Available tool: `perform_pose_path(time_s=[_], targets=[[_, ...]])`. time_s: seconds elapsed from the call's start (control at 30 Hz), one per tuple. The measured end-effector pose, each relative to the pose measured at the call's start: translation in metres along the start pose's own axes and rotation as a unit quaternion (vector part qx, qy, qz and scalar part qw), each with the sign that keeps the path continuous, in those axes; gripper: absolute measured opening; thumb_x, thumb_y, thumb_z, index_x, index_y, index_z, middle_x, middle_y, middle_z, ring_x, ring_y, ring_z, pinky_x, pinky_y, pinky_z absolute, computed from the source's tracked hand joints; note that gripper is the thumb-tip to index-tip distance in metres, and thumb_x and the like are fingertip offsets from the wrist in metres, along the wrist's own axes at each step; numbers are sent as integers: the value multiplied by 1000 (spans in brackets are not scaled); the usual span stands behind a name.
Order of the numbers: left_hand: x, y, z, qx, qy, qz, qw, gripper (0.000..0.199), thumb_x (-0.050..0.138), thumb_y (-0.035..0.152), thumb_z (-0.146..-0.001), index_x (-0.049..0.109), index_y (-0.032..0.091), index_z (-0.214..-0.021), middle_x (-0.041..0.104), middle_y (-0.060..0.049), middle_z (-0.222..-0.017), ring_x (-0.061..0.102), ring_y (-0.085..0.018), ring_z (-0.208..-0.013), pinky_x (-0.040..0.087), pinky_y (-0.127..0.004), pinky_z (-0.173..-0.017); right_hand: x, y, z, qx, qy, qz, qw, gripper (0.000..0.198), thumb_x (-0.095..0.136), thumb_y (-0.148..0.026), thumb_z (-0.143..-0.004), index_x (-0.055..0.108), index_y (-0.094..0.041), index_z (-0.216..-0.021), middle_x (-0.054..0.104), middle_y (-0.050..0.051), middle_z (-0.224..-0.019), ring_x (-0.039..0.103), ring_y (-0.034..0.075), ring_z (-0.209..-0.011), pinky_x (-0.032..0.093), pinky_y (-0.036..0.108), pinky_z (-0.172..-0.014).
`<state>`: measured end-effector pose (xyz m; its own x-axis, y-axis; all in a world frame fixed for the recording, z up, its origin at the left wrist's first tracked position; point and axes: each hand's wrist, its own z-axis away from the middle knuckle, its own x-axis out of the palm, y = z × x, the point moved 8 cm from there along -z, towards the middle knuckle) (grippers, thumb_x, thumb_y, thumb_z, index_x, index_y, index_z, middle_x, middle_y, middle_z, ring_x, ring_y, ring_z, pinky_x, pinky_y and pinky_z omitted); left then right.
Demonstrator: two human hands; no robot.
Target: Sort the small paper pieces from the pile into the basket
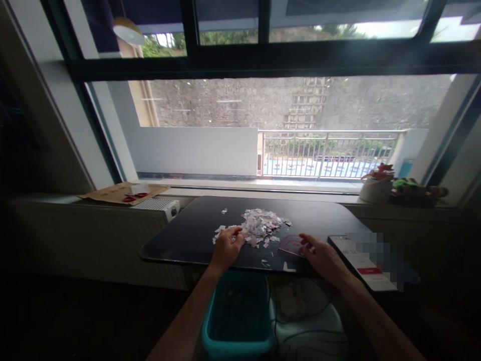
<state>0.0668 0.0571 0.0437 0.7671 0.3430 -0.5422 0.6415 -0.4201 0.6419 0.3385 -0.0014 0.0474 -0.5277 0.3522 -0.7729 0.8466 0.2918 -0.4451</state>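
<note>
A heap of small white and pale pink paper scraps point(261, 223) lies on the dark table point(311, 213). At its near left edge is my left hand point(227, 246), fingers loosely curved and apart, with nothing visible held. To the right of the heap, my right hand point(317, 254) has its fingertips on the right end of a clear pinkish protractor point(290, 245), which lies low over the tabletop. The fingers partly cover that end. A few loose scraps and a white paper corner piece point(288, 267) rest close to the table's front edge.
Below the front edge stands a teal bin point(238, 345), beside a pale seat point(310, 328) with dark cords. A large phone-like screen point(370, 265) is at right, partly blurred. Red scissors point(130, 199) lie on brown paper point(107, 193) at left. A white pot point(376, 189) sits on the sill.
</note>
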Motion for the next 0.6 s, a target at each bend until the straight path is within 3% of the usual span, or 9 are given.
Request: perform_pose_path(time_s=[0.1, 0.3, 0.6], targets=[[1, -1, -1, 0, 1, -1, 1000, 29, 47, 30, -78, 65, 17, -95, 66, -8, -98, 59, -20, -94, 46, -34, -86, -14, -5, 21, -39, 59, 81, 994, 34, 45, -24, -82, 58, -16, -112, 62, 9, -109, 57, 23, -100, 47, 37, -84], [-1, 0, -1, -3, 6, 0, 1000, 29, 47, 31, -77, 66, 18, -94, 66, -7, -96, 59, -20, -93, 46, -33, -85, -8, -24, 80, -110, 69, 138, 982, 33, 45, -20, -82, 58, -22, -112, 61, 6, -106, 57, 20, -94, 51, 32, -76], [-1, 1, -1, -5, 1, -2, 1000, 30, 46, 32, -78, 66, 17, -95, 66, -7, -99, 59, -19, -93, 49, -30, -79, 8, -24, 91, -104, 66, 226, 966, 40, 47, -11, -79, 57, -21, -116, 58, 9, -112, 54, 26, -103, 52, 35, -75]])
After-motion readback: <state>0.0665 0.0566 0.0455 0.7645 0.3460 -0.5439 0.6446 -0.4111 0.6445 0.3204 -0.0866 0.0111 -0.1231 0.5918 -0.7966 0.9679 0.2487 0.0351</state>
